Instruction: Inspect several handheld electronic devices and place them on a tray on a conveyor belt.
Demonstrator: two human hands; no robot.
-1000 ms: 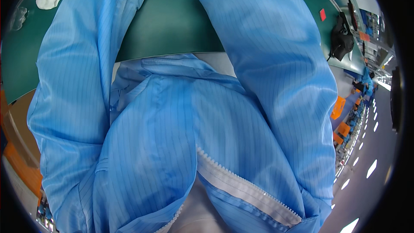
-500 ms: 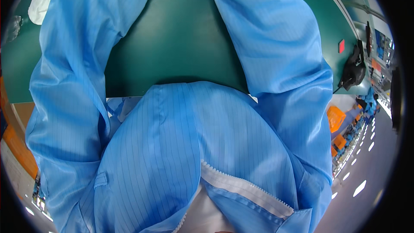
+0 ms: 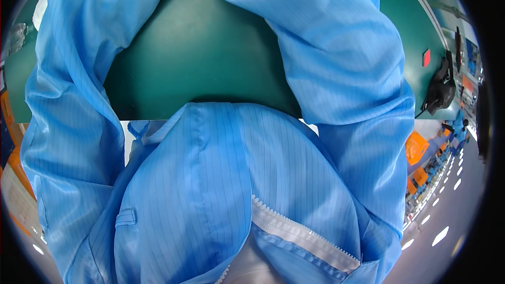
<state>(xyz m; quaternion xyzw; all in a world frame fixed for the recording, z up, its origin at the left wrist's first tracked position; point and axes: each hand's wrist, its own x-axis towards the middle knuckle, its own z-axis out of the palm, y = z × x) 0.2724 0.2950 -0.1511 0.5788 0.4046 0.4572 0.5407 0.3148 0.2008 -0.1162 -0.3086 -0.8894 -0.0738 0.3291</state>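
Note:
Both my arms, in blue striped sleeves, reach forward over a green tabletop [image 3: 205,68] and run out of the picture at its top edge. My left sleeve [image 3: 79,68] curves up along the left side. On the right, my other sleeve [image 3: 342,52] bends inward toward the top middle. Neither my left hand nor my right hand shows, so whatever they hold or touch is hidden. A white item [image 3: 40,11], partly covered by the left sleeve, lies at the far left beside a clear plastic piece [image 3: 17,38].
A small red piece [image 3: 426,58] lies on the table's right part, near a black object [image 3: 441,87] at the right edge. Beyond the table on the right stand orange bins [image 3: 415,148], with people in blue farther off. My jacket front fills the lower middle.
My right forearm has swung inward to the left at the top. The left sleeve has shifted slightly left and covers more of the white item. The view has moved a little.

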